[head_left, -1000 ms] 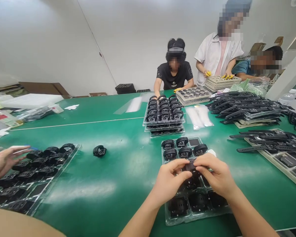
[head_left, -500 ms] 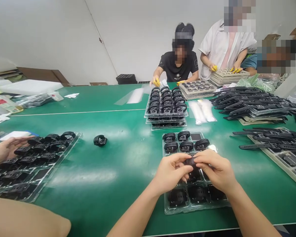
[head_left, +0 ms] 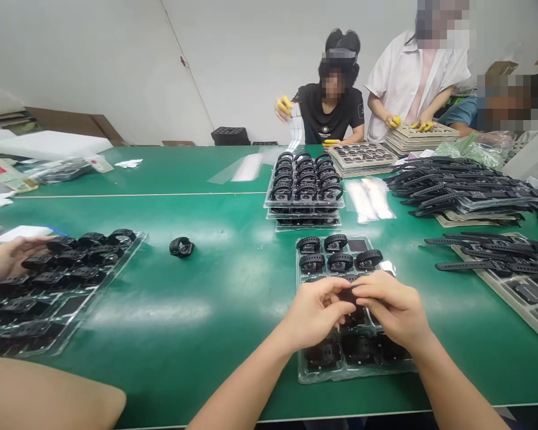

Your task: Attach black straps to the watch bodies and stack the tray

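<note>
While both hands stayed pinched together over the clear tray (head_left: 303, 375) at the worktop's near edge, left hand (head_left: 314, 313) and right hand (head_left: 392, 310) kept a closed grip on one small black watch piece (head_left: 350, 296), barely shifting. Further back, a co-worker's hand (head_left: 284, 106) had lifted.

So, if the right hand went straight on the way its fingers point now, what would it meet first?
The right hand points leftward at the small black watch pinched between both hands, then the left hand just behind it. They already touch there, so it looks like there is no free way.
</note>
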Motion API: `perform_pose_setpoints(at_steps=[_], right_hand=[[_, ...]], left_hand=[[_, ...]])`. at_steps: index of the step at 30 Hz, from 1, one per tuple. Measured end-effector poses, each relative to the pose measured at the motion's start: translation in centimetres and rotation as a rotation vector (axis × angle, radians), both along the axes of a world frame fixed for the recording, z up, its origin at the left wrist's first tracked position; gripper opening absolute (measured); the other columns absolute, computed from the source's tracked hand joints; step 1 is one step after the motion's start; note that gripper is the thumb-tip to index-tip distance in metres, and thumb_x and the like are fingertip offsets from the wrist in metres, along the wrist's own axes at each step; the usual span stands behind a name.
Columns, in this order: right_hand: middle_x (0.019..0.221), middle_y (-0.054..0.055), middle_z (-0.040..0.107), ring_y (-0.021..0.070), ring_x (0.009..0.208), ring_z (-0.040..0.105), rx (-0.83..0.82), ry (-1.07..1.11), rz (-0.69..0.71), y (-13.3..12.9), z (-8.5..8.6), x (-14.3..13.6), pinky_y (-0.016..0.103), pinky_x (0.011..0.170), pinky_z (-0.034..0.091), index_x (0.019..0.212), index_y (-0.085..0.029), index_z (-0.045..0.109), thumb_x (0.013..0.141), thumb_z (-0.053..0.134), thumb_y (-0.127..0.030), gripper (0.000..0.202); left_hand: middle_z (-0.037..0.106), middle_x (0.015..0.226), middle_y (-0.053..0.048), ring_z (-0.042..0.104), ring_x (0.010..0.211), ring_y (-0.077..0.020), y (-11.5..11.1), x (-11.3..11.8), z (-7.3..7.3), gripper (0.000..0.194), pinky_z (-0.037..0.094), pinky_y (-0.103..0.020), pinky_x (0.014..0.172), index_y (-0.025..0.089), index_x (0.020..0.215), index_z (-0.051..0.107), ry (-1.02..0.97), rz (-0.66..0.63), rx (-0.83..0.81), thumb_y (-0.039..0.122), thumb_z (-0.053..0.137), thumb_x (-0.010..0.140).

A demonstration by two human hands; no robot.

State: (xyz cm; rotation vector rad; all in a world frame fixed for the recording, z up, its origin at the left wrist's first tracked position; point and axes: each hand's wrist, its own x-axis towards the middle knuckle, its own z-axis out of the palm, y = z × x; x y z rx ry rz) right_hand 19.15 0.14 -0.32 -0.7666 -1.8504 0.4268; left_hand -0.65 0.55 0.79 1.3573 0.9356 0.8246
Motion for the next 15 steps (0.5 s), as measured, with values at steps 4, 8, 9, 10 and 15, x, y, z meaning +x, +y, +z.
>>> perform_pose_setpoints(at_steps=[4,8,9,10,15], right_hand=[[0.102,0.006,0.079,0.0217,0.091,0.072,-0.027,-0.026,-0.007,0.0,0.2,0.5,0.036,0.080,0.059,0.106,-0.028,0.077,0.091,0.069,-0.008,0.026],[0.109,0.005,0.078,0.0239,0.107,0.071,-0.048,0.015,0.011,-0.1,0.1,0.5,0.041,0.099,0.055,0.109,-0.028,0.077,0.090,0.069,-0.009,0.028],[0.108,0.005,0.078,0.0234,0.107,0.071,-0.062,0.047,0.020,-0.2,0.1,0.4,0.040,0.100,0.055,0.109,-0.029,0.076,0.091,0.069,-0.008,0.028],[0.106,0.003,0.079,0.0223,0.105,0.072,-0.075,0.083,0.016,-0.3,0.0,0.2,0.038,0.098,0.057,0.109,-0.029,0.076,0.091,0.069,-0.008,0.029],[0.098,0.000,0.080,0.0176,0.092,0.074,-0.098,0.184,-0.057,-0.9,-0.2,-0.5,0.028,0.084,0.060,0.107,-0.030,0.076,0.089,0.070,-0.006,0.031]], left_hand=[[0.066,0.076,0.001,0.062,0.070,-0.0149,0.1,-0.1,0.1,0.031,0.052,-0.028,0.070,0.021,0.110,0.071,0.027,0.094,0.119,0.022,0.075,0.079],[0.066,0.107,-0.006,0.061,0.104,-0.0222,-0.1,-0.5,0.4,0.028,0.051,-0.033,0.090,0.023,0.106,0.071,0.029,0.159,0.288,0.022,0.078,0.078],[0.066,0.109,-0.006,0.062,0.105,-0.0225,-0.2,-0.6,0.4,0.025,0.051,-0.033,0.090,0.023,0.106,0.071,0.001,0.142,0.287,0.023,0.076,0.081],[0.066,0.109,-0.006,0.062,0.103,-0.0221,-0.3,-0.5,0.4,0.023,0.052,-0.032,0.087,0.023,0.106,0.070,-0.038,0.112,0.262,0.024,0.074,0.083],[0.068,0.109,-0.005,0.064,0.102,-0.0204,-0.6,0.1,0.1,0.031,0.053,-0.026,0.080,0.024,0.110,0.069,-0.221,0.050,0.117,0.020,0.077,0.081]])
